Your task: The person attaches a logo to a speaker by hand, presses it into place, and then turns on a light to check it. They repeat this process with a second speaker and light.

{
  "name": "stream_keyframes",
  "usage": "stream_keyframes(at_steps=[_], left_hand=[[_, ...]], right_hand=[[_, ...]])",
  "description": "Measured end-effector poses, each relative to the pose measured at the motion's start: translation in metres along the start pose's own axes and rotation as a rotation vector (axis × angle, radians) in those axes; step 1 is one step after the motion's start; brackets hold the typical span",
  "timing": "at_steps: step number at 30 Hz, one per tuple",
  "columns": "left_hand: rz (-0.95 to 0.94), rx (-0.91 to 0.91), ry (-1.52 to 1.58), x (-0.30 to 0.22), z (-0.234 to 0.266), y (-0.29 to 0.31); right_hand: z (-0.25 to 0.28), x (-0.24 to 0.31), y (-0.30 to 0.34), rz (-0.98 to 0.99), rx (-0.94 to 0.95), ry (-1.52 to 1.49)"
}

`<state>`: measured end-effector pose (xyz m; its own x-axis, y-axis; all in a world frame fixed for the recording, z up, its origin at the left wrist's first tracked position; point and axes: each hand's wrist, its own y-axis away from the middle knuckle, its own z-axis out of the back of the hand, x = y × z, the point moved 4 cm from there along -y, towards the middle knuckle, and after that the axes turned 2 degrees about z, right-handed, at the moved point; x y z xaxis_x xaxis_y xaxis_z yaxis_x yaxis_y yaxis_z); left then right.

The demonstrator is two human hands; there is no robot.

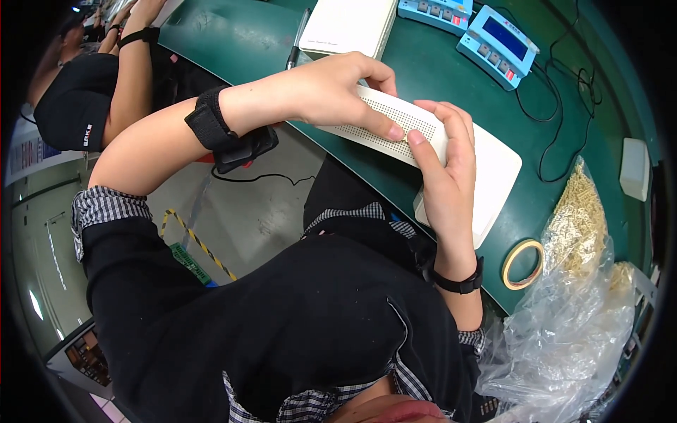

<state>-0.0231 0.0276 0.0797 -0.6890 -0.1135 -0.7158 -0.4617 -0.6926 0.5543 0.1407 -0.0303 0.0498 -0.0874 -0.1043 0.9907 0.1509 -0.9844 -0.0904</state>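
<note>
A white plastic housing (384, 106) with a long face of small holes is held tilted over the table's near edge. My left hand (338, 92) grips it from the left, thumb on the perforated face and fingers over the far side. At its right end my right hand (451, 162) is closed around it, the thumb tip almost meeting the left thumb. Anything tiny between the thumbs is too small to make out. Partly under my right hand lies a smooth white panel (499, 166) with rounded corners.
On the green table (233, 35) are stacked white cases (345, 25), a black pen (299, 42), blue display devices (497, 48) with cables, a masking tape roll (523, 243), a bag of small brass-coloured parts (582, 218) and a white block (635, 169). Another person's arm (137, 70) is at far left.
</note>
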Motion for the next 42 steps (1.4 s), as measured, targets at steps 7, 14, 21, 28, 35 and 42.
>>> stream_keyframes(at_steps=[7, 14, 21, 28, 35, 42], left_hand=[[-0.031, 0.095, 0.137, 0.009, 0.000, -0.006], [-0.066, 0.052, 0.022, 0.000, 0.000, -0.005], [-0.220, 0.052, 0.010, 0.012, 0.007, -0.006], [-0.248, 0.182, 0.199, 0.022, 0.012, -0.009], [-0.189, 0.009, 0.176, 0.037, 0.013, -0.007], [-0.610, -0.626, -0.206, -0.018, 0.002, 0.054]], right_hand=[[-0.001, -0.001, 0.002, 0.005, -0.020, -0.007], [0.000, 0.001, 0.003, 0.013, -0.027, 0.032], [-0.003, -0.004, 0.003, -0.037, -0.012, -0.073], [-0.003, 0.002, 0.001, 0.057, -0.029, 0.022], [0.017, 0.014, 0.019, 0.101, -0.064, 0.255], [0.049, 0.019, 0.085, -0.015, -0.171, 1.194]])
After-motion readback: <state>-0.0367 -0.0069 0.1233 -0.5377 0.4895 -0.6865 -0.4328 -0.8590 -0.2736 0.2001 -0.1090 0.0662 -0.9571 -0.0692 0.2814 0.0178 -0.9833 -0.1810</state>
